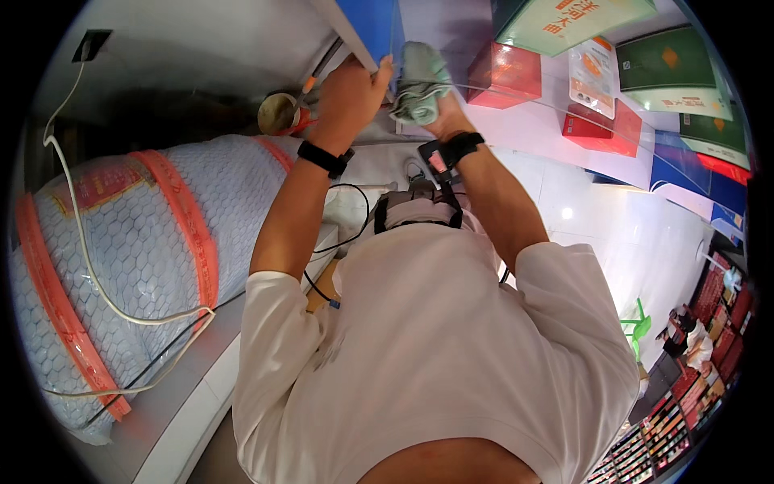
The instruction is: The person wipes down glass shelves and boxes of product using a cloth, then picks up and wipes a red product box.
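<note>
My left hand grips the edge of an upright panel with a blue face. Its thumb lies over the edge, and the other fingers are hidden behind. Just to the right, my right hand holds a bunched, grey-green cloth close to the blue face. Whether the cloth touches that face, I cannot tell. A thin line like the edge of a clear pane runs rightward from near the cloth. Each wrist wears a black strap.
Red boxes and green boxes stand on the white display at right. At left lie a large bubble-wrapped bundle with red tape, a white cable and a small bucket holding an orange-marked tool. A person is far right.
</note>
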The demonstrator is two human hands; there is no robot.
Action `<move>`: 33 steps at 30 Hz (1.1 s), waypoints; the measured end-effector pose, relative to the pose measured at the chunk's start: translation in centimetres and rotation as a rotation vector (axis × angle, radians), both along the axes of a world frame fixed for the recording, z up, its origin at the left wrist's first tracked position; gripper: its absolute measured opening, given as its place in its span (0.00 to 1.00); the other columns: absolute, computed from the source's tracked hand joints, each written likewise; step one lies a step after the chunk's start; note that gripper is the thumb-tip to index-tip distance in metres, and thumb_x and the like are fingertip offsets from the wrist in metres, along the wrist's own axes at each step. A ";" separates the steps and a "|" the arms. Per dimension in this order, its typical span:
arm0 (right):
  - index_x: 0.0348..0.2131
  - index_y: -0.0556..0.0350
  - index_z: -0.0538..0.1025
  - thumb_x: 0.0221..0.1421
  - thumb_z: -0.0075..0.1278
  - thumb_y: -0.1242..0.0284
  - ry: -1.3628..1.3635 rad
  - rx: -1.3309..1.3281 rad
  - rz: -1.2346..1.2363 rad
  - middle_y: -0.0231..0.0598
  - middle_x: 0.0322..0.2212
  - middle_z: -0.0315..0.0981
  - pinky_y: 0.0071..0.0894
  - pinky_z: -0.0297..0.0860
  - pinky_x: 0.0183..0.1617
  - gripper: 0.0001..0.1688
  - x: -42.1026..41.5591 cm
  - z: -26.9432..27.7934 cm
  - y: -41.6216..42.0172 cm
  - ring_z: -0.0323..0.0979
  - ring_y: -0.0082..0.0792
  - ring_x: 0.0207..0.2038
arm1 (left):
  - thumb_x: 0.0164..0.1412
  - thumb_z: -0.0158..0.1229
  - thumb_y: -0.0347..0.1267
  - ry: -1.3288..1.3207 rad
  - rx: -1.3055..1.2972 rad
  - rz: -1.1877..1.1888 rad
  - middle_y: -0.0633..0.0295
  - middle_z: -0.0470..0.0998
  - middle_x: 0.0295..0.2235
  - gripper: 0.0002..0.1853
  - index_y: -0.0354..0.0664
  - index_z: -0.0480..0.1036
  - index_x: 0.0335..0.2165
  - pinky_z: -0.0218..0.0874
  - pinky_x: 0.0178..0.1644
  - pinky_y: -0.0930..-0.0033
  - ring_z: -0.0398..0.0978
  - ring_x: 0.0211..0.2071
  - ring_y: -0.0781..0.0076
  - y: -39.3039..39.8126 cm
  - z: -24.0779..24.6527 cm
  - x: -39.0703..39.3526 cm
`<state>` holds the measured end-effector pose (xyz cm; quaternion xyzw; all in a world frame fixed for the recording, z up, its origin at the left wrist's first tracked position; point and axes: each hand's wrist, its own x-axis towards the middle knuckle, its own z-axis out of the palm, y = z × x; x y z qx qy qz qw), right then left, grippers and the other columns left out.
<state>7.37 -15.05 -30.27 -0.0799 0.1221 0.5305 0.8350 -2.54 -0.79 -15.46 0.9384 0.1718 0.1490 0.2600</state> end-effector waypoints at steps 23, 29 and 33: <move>0.58 0.57 0.70 0.66 0.53 0.70 -0.130 -0.173 -0.184 0.46 0.53 0.75 0.53 0.72 0.62 0.24 4.5 0.9 -5.7 0.75 0.47 0.54 | 0.70 0.52 0.44 0.007 0.027 -0.039 0.47 0.79 0.23 0.22 0.37 0.78 0.29 0.67 0.30 0.50 0.76 0.25 0.45 0.7 0.0 -0.2; 0.58 0.57 0.71 0.67 0.51 0.73 -0.101 -0.088 -0.403 0.43 0.55 0.75 0.54 0.67 0.66 0.22 9.0 -1.9 -0.6 0.72 0.45 0.59 | 0.70 0.52 0.44 0.057 -0.024 -0.064 0.46 0.78 0.23 0.22 0.36 0.77 0.29 0.66 0.30 0.49 0.76 0.26 0.43 0.4 0.2 0.6; 0.57 0.54 0.72 0.63 0.56 0.77 -0.016 0.017 -0.198 0.41 0.54 0.76 0.51 0.69 0.65 0.24 5.5 -1.2 1.2 0.73 0.44 0.57 | 0.70 0.52 0.43 0.018 0.008 -0.090 0.45 0.78 0.23 0.22 0.35 0.77 0.29 0.66 0.30 0.49 0.76 0.26 0.43 0.7 -0.1 0.4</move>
